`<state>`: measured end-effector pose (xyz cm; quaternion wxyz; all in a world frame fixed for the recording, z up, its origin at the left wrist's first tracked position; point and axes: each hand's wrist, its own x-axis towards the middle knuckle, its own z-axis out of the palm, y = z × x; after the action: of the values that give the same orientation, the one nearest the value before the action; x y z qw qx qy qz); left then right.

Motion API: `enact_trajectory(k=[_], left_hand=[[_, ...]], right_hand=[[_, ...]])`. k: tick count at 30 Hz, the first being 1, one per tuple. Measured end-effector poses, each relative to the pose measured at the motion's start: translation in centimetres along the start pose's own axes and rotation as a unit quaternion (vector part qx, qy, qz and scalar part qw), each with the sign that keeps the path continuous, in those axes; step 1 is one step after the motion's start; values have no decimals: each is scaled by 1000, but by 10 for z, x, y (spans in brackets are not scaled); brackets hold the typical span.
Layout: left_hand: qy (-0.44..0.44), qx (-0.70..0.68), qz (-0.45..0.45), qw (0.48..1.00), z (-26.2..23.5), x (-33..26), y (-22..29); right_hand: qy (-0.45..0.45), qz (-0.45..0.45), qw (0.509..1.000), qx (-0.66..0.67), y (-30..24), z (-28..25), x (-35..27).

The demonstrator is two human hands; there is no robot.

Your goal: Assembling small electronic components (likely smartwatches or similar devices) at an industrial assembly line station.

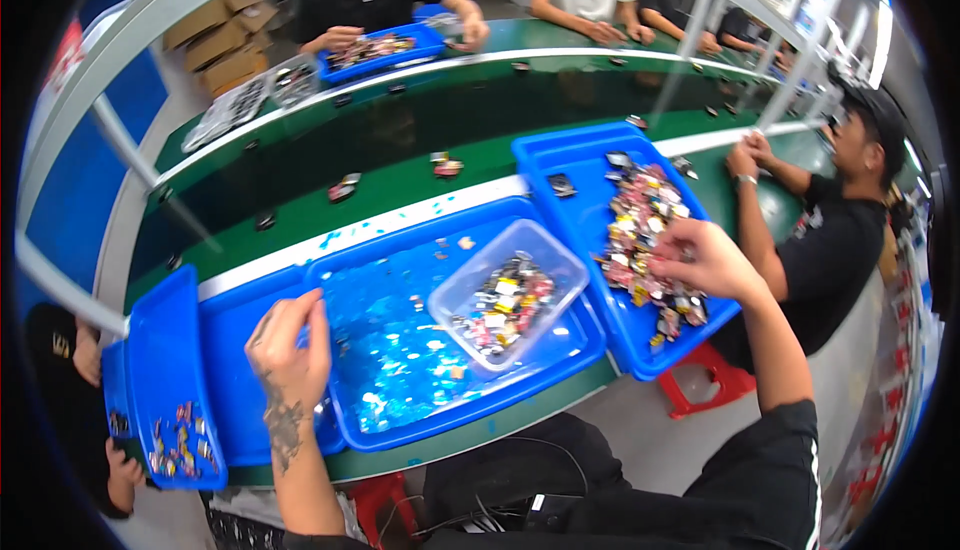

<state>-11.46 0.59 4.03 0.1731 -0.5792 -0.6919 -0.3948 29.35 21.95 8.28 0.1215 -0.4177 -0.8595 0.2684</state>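
My right hand (708,262) is over the right blue tray (573,220), its fingers pinched at a heap of small parts (640,212) in black, pink, yellow and silver. Whatever it grips is too small to make out. Above the left edge of the middle blue tray (480,428) my left hand (290,343) is raised with thumb and fingers pressed together; anything between them is hidden. Shiny blue film scraps (400,380) cover much of that middle tray. A translucent plastic box (452,295) holding more such parts stands at its right side.
Another blue tray (240,330) lies to the left, beside a tilted blue tray (168,325) with several parts. Beyond runs a green conveyor belt (400,172) with scattered parts. A co-worker (835,220) sits close at the right; others work across the belt. A metal frame (115,140) rises at left.
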Motion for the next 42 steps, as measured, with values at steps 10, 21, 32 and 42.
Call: enact_trajectory(k=[10,21,32,42], left_hand=[[-27,-1,29,999,6,1,-6],[-81,18,3,997,7,-3,-10],[-124,3,-60,990,1,2,-12],[-251,9,-84,964,53,103,-48]], right_hand=[[58,9,997,-53,-7,10,-15],[108,-12,992,64,-3,11,-21],[233,-56,971,24,19,13,-13],[219,-64,973,20,9,34,-13]])
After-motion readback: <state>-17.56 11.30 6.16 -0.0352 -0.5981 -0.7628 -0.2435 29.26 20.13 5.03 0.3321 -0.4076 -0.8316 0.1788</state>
